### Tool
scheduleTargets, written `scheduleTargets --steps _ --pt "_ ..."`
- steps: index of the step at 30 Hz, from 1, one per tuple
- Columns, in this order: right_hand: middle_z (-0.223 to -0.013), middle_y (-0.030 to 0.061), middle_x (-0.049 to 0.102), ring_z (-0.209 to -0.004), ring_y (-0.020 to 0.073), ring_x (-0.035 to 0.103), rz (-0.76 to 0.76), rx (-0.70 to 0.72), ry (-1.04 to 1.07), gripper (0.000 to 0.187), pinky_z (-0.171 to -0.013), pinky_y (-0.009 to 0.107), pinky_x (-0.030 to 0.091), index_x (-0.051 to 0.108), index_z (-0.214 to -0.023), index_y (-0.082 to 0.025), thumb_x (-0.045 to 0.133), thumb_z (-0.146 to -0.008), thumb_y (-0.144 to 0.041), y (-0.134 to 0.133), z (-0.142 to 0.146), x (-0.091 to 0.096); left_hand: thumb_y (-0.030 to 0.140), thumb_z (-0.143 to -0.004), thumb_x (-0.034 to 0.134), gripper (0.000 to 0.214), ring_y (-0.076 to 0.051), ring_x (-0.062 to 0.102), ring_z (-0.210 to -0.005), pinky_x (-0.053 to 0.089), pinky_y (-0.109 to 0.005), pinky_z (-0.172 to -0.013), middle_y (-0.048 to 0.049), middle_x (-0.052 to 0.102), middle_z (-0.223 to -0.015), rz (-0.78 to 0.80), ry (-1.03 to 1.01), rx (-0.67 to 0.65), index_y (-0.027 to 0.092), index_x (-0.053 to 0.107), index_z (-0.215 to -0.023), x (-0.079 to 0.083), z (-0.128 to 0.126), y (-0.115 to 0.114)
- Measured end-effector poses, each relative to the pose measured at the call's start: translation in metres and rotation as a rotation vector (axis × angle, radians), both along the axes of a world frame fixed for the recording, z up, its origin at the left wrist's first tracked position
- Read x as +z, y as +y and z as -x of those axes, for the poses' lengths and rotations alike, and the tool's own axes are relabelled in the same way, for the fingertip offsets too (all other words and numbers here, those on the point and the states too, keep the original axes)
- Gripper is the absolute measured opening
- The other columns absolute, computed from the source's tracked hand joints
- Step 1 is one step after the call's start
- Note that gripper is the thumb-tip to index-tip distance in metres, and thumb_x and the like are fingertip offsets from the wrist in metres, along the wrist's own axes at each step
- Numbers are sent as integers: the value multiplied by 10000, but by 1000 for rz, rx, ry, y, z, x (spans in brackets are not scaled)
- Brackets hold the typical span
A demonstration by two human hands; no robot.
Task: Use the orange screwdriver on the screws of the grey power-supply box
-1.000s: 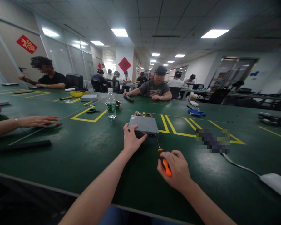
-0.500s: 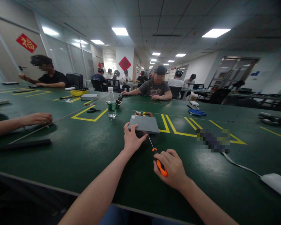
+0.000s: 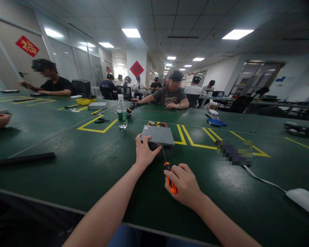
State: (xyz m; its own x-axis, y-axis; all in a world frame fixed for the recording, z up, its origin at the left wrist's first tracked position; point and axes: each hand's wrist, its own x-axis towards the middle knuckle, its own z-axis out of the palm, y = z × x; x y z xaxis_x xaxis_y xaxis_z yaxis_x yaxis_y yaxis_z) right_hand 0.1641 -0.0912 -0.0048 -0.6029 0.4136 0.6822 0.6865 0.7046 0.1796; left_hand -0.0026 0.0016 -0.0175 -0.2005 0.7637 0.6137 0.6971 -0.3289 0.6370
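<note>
My left hand [image 3: 145,151] clasps the rectangular grey metal box [image 3: 159,134], top cover still on; my right hand [image 3: 184,182] grips the orange-and-black screwdriver [image 3: 172,186], tip by the near face.

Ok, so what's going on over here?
A person is working on a flat gray metal box with both hands at a dark green table. The left hand holds the box's near left side. The right hand grips an orange-and-black screwdriver, its tip up at the box's near face; whether it sits in a screw is too small to tell. A clear plastic bottle with a green label stands beyond, to the left.
</note>
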Motion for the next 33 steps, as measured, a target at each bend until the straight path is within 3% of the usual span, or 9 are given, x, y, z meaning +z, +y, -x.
scheduleTargets --steps 6,11,16,20,23,27,33 --pt "-718 21 573 -630 124 504 20 -22 113 179 -703 307 361 542 -932 -160 512 -812 -289 -3 1 8 480 -687 615 484 -277 342 -1210 373 -461 -951 -79 252 -1238 2 -41 -5 238 458 -1076 3 1 -1" --pt "-680 9 550 -591 109 487 -59 -16 152 83 -691 290 366 524 -868 -156 485 -801 -182 -2 3 7 488 -739 559 413 -259 369 -1192 376 -429 -953 -82 296 -1193 36 -79 -2 232 492 -1057 3 2 2" --pt "-714 31 523 -667 145 474 -28 -40 55 88 -701 314 362 560 -820 -184 495 -771 -217 -4 3 9 487 -733 566 416 -246 378 -1185 375 -409 -954 -72 319 -1166 31 -86 -6 237 494 -1058 2 1 3" --pt "-711 26 555 -631 139 500 23 -63 140 198 -687 315 361 535 -911 -161 494 -802 -322 -4 1 10 468 -720 586 412 -246 401 -1165 382 -406 -947 -70 319 -1157 26 -103 -10 230 497 -1044 3 1 2" --pt "-684 4 568 -552 106 489 25 -55 215 164 -689 304 364 507 -938 -149 476 -817 -256 -3 0 7 450 -695 615 444 -255 390 -1175 382 -412 -947 -67 308 -1165 27 -87 -22 231 486 -1058 2 2 2" --pt "-711 22 531 -643 132 480 7 -24 112 80 -694 308 358 544 -817 -175 485 -763 -186 -3 1 5 412 -665 645 485 -260 387 -1175 392 -426 -937 -68 284 -1190 22 -61 -21 233 463 -1078 0 2 2" --pt "-725 30 526 -675 150 473 72 -26 117 157 -689 314 349 545 -867 -173 473 -796 -293 -5 2 7 391 -632 674 550 -279 341 -1211 369 -451 -962 -82 235 -1242 -22 9 -5 231 435 -1101 0 0 1"
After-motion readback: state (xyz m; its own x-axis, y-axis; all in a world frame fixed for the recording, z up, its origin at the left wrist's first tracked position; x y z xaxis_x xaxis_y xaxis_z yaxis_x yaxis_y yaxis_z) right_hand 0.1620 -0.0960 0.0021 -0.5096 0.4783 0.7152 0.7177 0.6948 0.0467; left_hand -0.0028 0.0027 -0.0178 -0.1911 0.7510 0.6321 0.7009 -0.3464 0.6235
